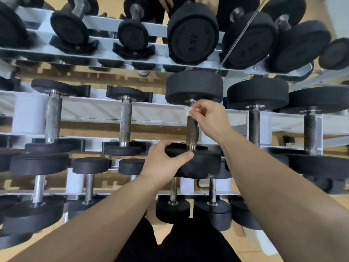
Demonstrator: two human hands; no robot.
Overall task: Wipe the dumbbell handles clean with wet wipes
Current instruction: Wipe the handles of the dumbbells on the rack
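Plainly, the dumbbell (pixel 194 87) in hand lay on the middle tier of the rack (pixel 94 112), a little right of that tier's middle. Its handle (pixel 192 132) ran straight away from the person, from the near head (pixel 204 165) at the tier's front edge to the far head (pixel 207 91) at its back edge.

The right hand (pixel 205 118) pinched a small crumpled wet wipe (pixel 188 111) between thumb and fingertips and held it against the handle's far end, just under the far head. The left hand (pixel 166 163) gripped the rim of the near head, its thumb lying across the top close to where the handle met it.

So the right hand was the one on the handle, and nearly all of the knurled length lay between it and the left hand, on the person's side. By my judgement the next stroke would have to draw the wipe back along that axis toward the near head, while the left hand steadied the dumbbell against rolling.
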